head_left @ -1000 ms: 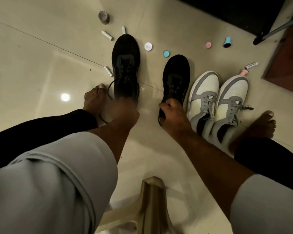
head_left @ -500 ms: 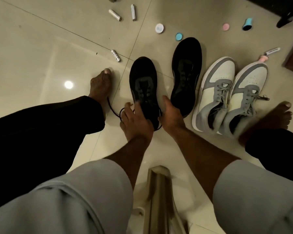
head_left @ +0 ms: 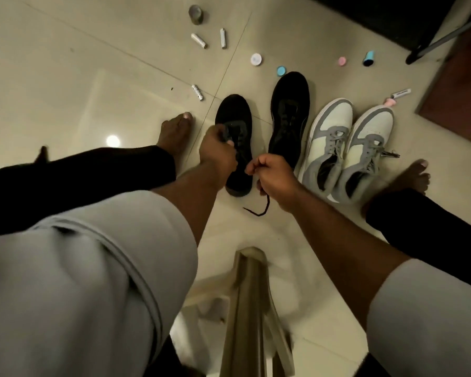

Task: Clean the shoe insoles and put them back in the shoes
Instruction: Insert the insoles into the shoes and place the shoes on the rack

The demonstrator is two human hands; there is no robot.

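Note:
Two black shoes stand on the tiled floor, the left black shoe [head_left: 235,126] nearer me and the right black shoe [head_left: 290,115] beside it. My left hand [head_left: 216,153] hovers over the left shoe's tongue and pinches its lace. My right hand [head_left: 272,178] grips the other black lace end [head_left: 259,208], which trails onto the floor. A grey-and-white pair of sneakers [head_left: 348,148] stands to the right. No insole is visible.
Small tubes [head_left: 199,40], caps [head_left: 256,60] and a blue bottle [head_left: 369,58] lie scattered on the floor behind the shoes. My bare feet [head_left: 174,131] flank the shoes. A plastic stool [head_left: 253,308] is under me. A dark mat [head_left: 454,93] lies at right.
The left black shoe was pulled back beside its mate. Both hands left the shoe's heel and took hold of its lace ends, one on each side.

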